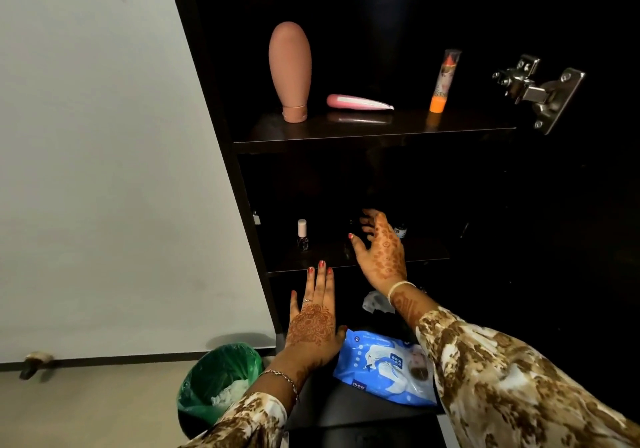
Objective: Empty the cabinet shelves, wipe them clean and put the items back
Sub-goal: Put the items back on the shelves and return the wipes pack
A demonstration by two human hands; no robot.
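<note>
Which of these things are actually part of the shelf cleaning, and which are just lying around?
Part of the job: brown bottle, pink tube, orange-bottomed stick, nail polish bottle, wipes pack, crumpled wipe, probably the green bin.
Just there: door hinge, small object on floor.

Glossy dark shelf (346,129), shiny metal hinge (540,91), crinkly plastic wipes pack (384,364).
</note>
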